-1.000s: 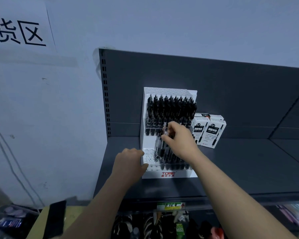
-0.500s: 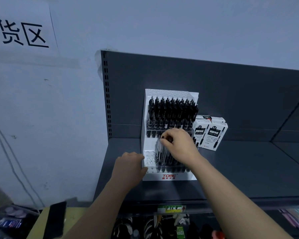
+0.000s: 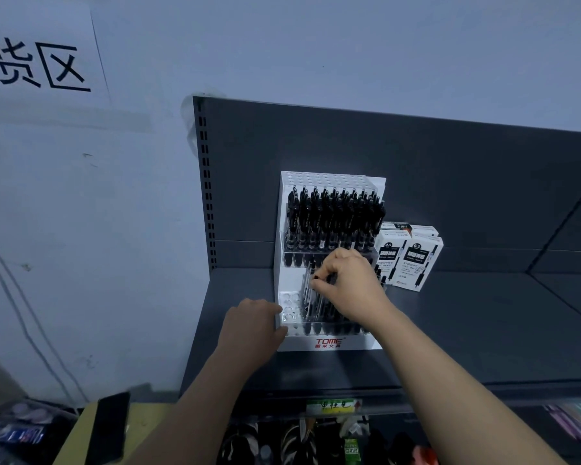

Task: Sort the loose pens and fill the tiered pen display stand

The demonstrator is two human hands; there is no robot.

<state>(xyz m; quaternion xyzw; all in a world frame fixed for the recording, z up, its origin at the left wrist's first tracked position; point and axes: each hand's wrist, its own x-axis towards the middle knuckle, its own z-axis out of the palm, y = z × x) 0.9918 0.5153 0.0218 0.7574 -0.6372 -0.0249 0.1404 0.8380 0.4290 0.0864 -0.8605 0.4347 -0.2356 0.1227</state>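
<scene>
A white tiered pen display stand stands on a dark grey shelf. Its upper tier is packed with black pens. Clear-barrelled pens fill most of the lower tier, with empty holes at its left end. My right hand pinches the top of a clear pen standing in the lower tier. My left hand grips the stand's front left corner, thumb against its side.
Two white pen boxes lean against the shelf's back panel just right of the stand. A black phone lies on a yellowish surface at lower left. Packaged goods hang below the shelf edge.
My right hand has lowered from the upper tier's base down to the lower tier, bringing the pen down into the row. The left hand has stayed on the stand's corner.
</scene>
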